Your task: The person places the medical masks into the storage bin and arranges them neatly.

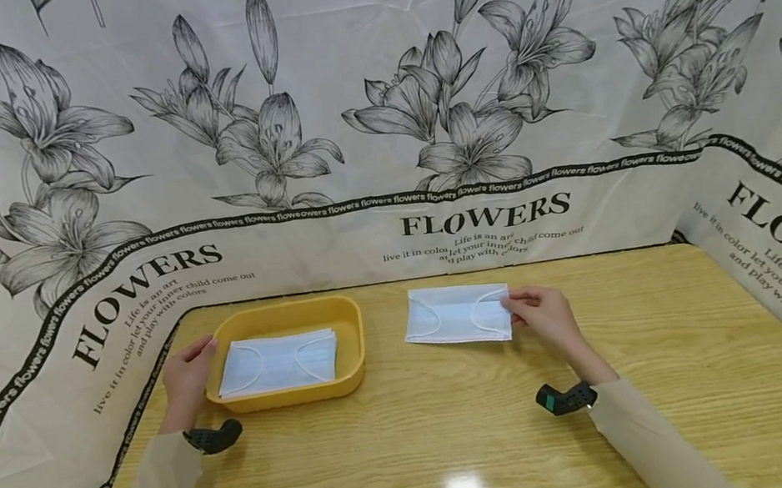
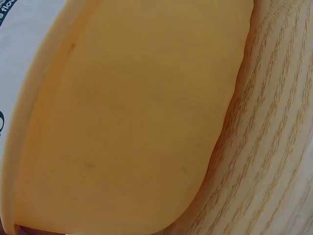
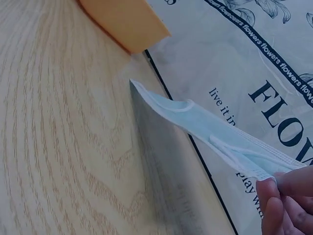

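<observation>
A flat pale-blue pleated face mask (image 1: 457, 315) is pinched at its edge by the right hand (image 1: 544, 315), lifted off the wooden surface (image 1: 465, 435). The rounded yellow plastic tray (image 1: 281, 318), holding stacked masks (image 1: 278, 363), is touched by the left hand (image 1: 187, 380); that grip cannot be told.
</observation>
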### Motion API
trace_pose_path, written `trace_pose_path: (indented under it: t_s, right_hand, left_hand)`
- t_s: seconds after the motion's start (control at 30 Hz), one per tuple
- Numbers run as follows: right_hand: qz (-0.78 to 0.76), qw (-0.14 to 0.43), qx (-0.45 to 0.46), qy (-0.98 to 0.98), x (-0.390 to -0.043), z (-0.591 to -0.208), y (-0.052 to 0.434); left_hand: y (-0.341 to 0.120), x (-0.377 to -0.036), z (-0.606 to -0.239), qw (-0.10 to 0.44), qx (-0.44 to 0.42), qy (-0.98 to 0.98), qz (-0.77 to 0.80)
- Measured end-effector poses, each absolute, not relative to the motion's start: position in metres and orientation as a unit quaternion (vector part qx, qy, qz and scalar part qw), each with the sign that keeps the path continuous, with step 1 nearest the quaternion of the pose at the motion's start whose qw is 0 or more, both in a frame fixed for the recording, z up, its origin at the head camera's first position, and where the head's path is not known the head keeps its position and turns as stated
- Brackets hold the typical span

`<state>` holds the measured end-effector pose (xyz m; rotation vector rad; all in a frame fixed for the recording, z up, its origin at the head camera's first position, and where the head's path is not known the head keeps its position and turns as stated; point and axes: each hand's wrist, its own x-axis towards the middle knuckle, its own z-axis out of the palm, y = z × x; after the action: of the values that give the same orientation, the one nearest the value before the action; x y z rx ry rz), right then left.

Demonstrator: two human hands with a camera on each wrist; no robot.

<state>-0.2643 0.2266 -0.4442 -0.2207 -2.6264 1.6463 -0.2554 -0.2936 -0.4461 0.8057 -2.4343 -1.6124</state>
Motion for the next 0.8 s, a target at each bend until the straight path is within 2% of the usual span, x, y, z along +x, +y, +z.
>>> trace_pose_path:
  t_s: [0.8]
  right_hand:
    - [0.605,0.071,-0.091,-0.788,-0.255,-0.417,0.205]
  left_hand:
    - [-0.295,-0.259,-0.448,0.057,0.275,-0.803,-0.525]
